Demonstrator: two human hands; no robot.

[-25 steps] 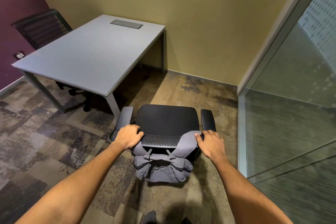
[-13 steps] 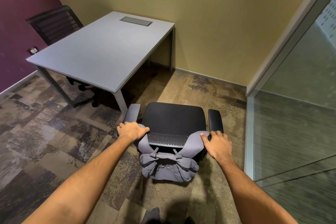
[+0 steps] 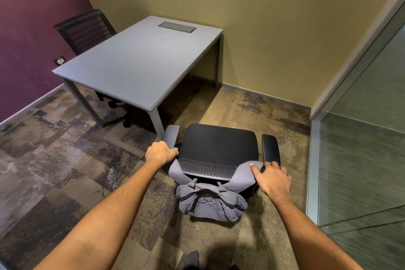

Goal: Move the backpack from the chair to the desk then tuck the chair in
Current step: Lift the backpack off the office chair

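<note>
A grey backpack (image 3: 210,203) hangs behind the black office chair (image 3: 219,142), its two straps looped over the top of the mesh backrest. My left hand (image 3: 161,153) is closed on the left strap at the backrest's left corner. My right hand (image 3: 271,176) grips the right strap at the right corner, thumb on top of the fabric. The chair stands just off the near right corner of the grey desk (image 3: 140,59), its seat facing the far wall.
A second black chair (image 3: 85,28) sits behind the desk by the purple wall. A glass partition (image 3: 359,149) closes off the right side. Patterned carpet (image 3: 54,160) spreads to the left. My foot (image 3: 189,261) shows at the bottom edge.
The view has shifted, so the desk and chair sit further right in frame. Both hands have stayed at the backrest corners on the straps.
</note>
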